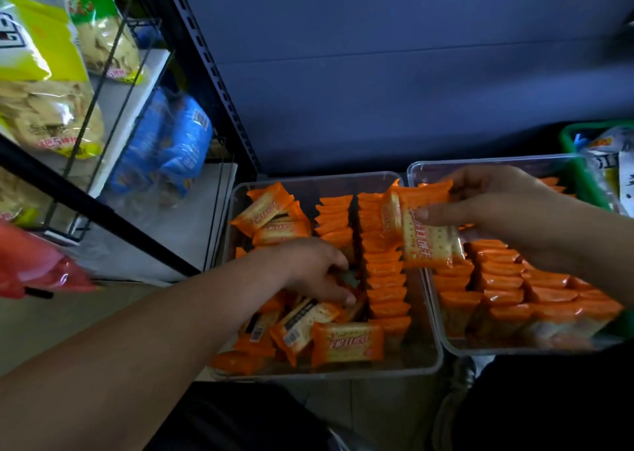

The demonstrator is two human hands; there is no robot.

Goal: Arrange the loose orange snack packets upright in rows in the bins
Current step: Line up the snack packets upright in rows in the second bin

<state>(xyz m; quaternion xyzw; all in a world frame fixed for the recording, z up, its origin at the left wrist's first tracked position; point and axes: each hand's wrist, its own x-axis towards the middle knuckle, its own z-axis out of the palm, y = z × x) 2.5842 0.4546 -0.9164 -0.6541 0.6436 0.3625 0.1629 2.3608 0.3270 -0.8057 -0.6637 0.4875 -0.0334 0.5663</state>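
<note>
Orange loose packets (346,342) lie flat and mixed in the near part of the left bin (343,374), just below the left hand (310,268). This hand reaches down among them with bent fingers; whether it holds one, I cannot tell. Just right of its fingers stand rows (384,272) of upright packets, running to the far wall. Above these rows the right hand (497,207) pinches the held packets (423,231), two as it seems, between thumb and fingers, over the border between both bins. Under this hand the right bin (429,172) holds more upright rows. Beyond it is a green basket (583,172). Far left of the left hand, blue bags (178,142) sit on a shelf.
</note>
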